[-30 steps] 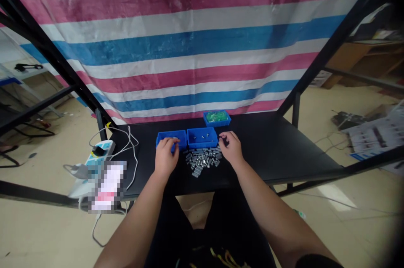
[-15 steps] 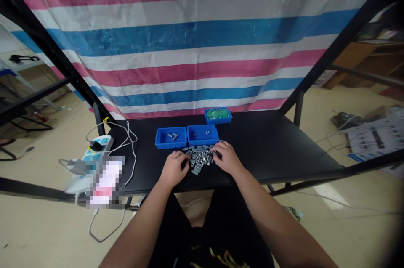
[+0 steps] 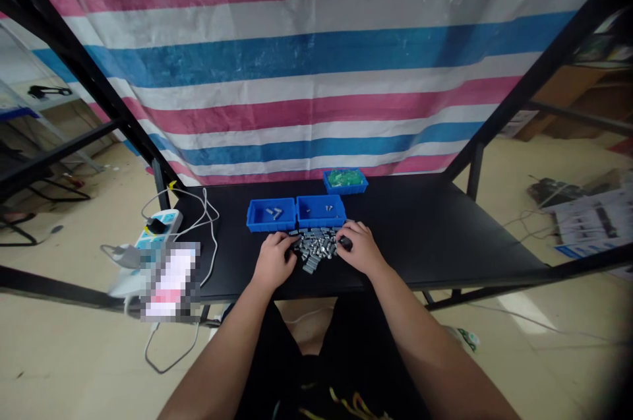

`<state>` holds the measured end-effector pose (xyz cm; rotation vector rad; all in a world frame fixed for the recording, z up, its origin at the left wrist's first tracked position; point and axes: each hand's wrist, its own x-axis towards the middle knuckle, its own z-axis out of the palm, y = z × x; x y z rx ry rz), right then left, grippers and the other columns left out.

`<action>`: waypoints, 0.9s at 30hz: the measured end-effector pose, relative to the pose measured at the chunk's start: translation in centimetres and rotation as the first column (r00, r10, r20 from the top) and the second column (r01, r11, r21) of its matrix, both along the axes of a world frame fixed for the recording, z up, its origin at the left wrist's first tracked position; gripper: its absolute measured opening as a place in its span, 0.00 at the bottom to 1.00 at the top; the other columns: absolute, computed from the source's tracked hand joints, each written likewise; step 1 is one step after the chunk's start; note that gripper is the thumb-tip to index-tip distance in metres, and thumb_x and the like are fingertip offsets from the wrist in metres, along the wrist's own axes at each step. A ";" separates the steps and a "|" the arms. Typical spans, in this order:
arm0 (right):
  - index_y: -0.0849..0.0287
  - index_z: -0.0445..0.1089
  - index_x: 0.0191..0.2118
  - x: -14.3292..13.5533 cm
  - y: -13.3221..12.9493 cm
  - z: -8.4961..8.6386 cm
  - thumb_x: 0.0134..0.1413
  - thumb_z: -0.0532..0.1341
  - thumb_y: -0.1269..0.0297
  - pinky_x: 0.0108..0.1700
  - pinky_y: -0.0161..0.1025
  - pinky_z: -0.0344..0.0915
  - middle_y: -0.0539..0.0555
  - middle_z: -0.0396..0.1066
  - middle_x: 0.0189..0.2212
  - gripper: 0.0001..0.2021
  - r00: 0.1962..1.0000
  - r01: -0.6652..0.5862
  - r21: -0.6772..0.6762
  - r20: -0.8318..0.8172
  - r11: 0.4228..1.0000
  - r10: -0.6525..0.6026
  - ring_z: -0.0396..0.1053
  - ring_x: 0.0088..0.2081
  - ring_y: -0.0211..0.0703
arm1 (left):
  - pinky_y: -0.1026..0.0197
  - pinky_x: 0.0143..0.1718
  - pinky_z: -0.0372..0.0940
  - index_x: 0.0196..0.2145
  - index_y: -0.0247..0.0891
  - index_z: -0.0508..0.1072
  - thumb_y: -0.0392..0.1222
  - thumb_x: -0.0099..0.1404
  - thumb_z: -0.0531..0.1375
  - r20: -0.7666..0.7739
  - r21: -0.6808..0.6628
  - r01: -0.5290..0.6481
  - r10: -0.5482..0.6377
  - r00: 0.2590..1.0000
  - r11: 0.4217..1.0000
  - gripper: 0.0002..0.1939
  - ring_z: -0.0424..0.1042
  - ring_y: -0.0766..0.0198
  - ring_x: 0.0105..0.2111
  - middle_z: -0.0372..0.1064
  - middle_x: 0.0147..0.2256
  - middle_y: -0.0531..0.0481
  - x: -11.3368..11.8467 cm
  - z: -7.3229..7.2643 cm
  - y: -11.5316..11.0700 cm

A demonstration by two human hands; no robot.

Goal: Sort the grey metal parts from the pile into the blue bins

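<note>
A pile of small silver metal cylinders (image 3: 316, 248) lies on the black tabletop between my two hands. At its left edge rests my left hand (image 3: 275, 260), palm down, with the index finger reaching onto the pieces and the thumb apart from it. On the right edge of the pile, my right hand (image 3: 361, 248) is curled, thumb and index tips close together; what they hold, if anything, is too small to make out. Just behind the pile sit two blue bins: the left bin (image 3: 257, 227) holds a few metal cylinders, the right bin (image 3: 321, 222) a few smaller metal pieces.
Farther back stands a blue bin with green contents (image 3: 346, 179). On the left are a white power strip (image 3: 168, 217), looping white cables (image 3: 213, 255) and a pixelated phone-like object (image 3: 173, 281). A striped sheet (image 3: 306, 103) hangs behind the black table (image 3: 435, 235).
The view has shifted slightly. My left index finger reaches a little farther onto the pile, and my right thumb and index finger have drawn closer together at its right edge.
</note>
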<state>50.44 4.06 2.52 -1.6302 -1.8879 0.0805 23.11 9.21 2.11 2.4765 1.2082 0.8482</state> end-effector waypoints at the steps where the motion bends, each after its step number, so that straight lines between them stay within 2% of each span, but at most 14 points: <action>1: 0.53 0.75 0.35 0.0 0.0 0.0 0.49 0.64 0.70 0.48 0.44 0.58 0.52 0.72 0.41 0.06 1.000 0.006 -0.003 0.003 1.000 -0.006 0.65 0.44 0.48 | 0.51 0.50 0.66 0.53 0.45 0.75 0.31 0.62 0.59 -0.011 -0.002 -0.001 0.001 1.000 1.000 0.23 0.69 0.55 0.45 0.71 0.45 0.46 0.0 0.0 0.0; 9: 0.52 0.76 0.38 0.1 0.1 -0.1 0.53 0.64 0.69 0.50 0.44 0.58 0.52 0.73 0.40 0.08 1.000 -0.008 -0.018 -0.004 1.000 0.008 0.66 0.45 0.48 | 0.51 0.48 0.65 0.45 0.45 0.77 0.37 0.66 0.61 -0.011 0.010 -0.108 0.109 0.994 0.994 0.10 0.70 0.54 0.44 0.74 0.43 0.48 0.1 0.3 -0.1; 16: 0.52 0.77 0.39 0.1 0.2 -0.4 0.54 0.65 0.67 0.50 0.45 0.59 0.53 0.73 0.40 0.06 0.999 0.033 0.000 0.009 0.999 -0.033 0.66 0.44 0.49 | 0.53 0.46 0.65 0.39 0.42 0.75 0.35 0.67 0.59 0.013 0.024 -0.126 0.126 0.992 0.992 0.06 0.71 0.55 0.42 0.76 0.39 0.48 0.0 0.1 0.1; 21: 0.52 0.77 0.38 0.2 0.4 -0.5 0.56 0.67 0.62 0.50 0.45 0.60 0.53 0.72 0.40 0.05 0.999 0.042 0.002 0.007 0.999 -0.042 0.66 0.44 0.49 | 0.53 0.45 0.67 0.39 0.42 0.74 0.35 0.67 0.59 0.101 -0.007 -0.101 0.101 0.990 0.995 0.05 0.72 0.55 0.42 0.75 0.39 0.48 -0.2 -0.2 0.3; 25: 0.51 0.77 0.38 0.2 0.5 -0.6 0.56 0.66 0.63 0.48 0.45 0.60 0.53 0.72 0.39 0.04 1.000 0.027 0.016 0.012 0.999 -0.027 0.66 0.43 0.48 | 0.53 0.44 0.67 0.40 0.42 0.74 0.37 0.67 0.60 0.187 -0.037 -0.100 0.105 0.977 0.994 0.04 0.72 0.55 0.41 0.75 0.39 0.48 -0.3 0.1 0.2; 27: 0.51 0.77 0.37 0.3 0.5 -0.4 0.58 0.65 0.64 0.48 0.45 0.60 0.53 0.72 0.39 0.03 1.000 0.014 0.033 0.016 0.999 -0.015 0.66 0.43 0.48 | 0.53 0.45 0.67 0.40 0.42 0.74 0.38 0.68 0.60 0.244 -0.009 -0.117 0.115 0.963 0.993 0.04 0.72 0.56 0.41 0.75 0.39 0.48 -0.4 0.5 0.1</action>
